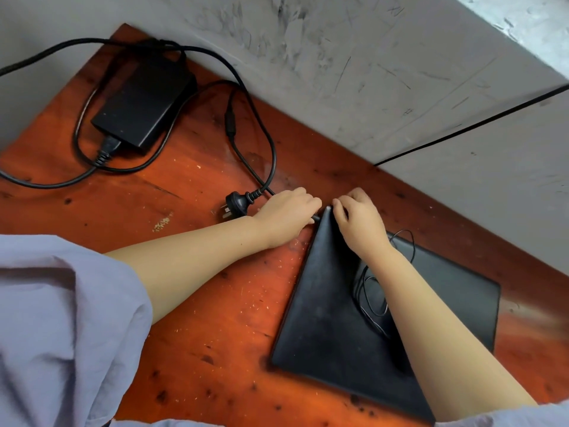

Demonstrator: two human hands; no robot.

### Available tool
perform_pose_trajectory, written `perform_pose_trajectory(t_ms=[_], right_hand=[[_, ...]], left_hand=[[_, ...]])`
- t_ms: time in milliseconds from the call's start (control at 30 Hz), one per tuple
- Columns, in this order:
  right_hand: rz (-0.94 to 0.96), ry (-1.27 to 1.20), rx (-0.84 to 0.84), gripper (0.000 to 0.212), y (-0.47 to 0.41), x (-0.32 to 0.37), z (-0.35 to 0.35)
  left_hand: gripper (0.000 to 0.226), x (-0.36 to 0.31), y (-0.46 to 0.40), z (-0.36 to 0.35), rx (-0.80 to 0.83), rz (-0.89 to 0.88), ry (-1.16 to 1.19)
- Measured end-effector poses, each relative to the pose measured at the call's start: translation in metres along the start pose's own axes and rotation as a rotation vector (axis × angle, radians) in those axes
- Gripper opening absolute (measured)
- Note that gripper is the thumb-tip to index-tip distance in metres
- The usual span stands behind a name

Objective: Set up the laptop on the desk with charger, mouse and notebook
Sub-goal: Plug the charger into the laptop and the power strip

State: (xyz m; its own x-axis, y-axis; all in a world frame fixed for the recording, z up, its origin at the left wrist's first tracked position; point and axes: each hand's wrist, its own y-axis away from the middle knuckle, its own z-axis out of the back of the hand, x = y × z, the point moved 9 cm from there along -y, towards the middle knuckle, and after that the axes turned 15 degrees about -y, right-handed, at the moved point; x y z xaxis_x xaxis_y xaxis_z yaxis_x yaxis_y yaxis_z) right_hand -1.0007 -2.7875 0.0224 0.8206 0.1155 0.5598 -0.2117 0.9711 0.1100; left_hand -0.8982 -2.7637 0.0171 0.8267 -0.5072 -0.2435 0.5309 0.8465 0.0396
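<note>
A closed black laptop (326, 322) lies on the red-brown wooden desk (197, 272) at the right. My left hand (286, 215) is shut on the charger's thin cable end at the laptop's far corner. My right hand (357, 220) rests on that same corner with its fingers curled on the edge. The black charger brick (144, 100) sits at the far left of the desk, its cables looping around it. The wall plug (235, 204) lies loose on the desk just left of my left hand. A thin black wire (369, 297) is coiled on the laptop lid, partly hidden by my right forearm.
A scuffed grey wall (338, 57) borders the desk's far edge. A black cable (462, 127) runs along the wall at the right. My grey sleeve (61, 318) fills the lower left.
</note>
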Motion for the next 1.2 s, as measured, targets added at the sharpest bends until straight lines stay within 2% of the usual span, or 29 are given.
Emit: perform_pose_trajectory(t_ms=[167,367,467,567,733,867,1033,1200], right_hand=[[-0.032,-0.018,-0.014,0.024,0.004,-0.002,0.007],[-0.131,-0.054,0.005,0.023,0.012,0.01,0.013],[-0.107,-0.141,-0.074,0.023,0.019,0.035,0.019],[-0.136,-0.246,-0.071,0.023,0.015,0.066,0.006],[-0.481,-0.51,0.09,0.035,0.005,0.089,-0.067],[-0.592,-0.722,0.077,0.034,0.007,0.097,-0.099],[-0.42,-0.656,0.216,0.03,0.008,0.147,-0.116],[-0.164,-0.676,0.386,0.018,0.023,0.23,-0.144]], left_hand=[[0.013,-0.001,0.004,-0.003,-0.082,0.056,-0.067],[0.03,-0.001,0.026,-0.014,-0.045,0.203,-0.019],[0.044,0.0,0.048,-0.011,-0.003,0.18,0.004],[0.043,-0.001,0.086,-0.002,0.013,0.112,-0.006],[0.033,0.023,0.161,0.022,-0.078,0.138,-0.071],[0.028,0.06,0.213,0.04,-0.148,0.251,-0.106],[0.029,0.106,0.278,0.057,-0.255,0.521,-0.222],[0.063,0.143,0.35,0.044,-0.165,0.871,-0.302]])
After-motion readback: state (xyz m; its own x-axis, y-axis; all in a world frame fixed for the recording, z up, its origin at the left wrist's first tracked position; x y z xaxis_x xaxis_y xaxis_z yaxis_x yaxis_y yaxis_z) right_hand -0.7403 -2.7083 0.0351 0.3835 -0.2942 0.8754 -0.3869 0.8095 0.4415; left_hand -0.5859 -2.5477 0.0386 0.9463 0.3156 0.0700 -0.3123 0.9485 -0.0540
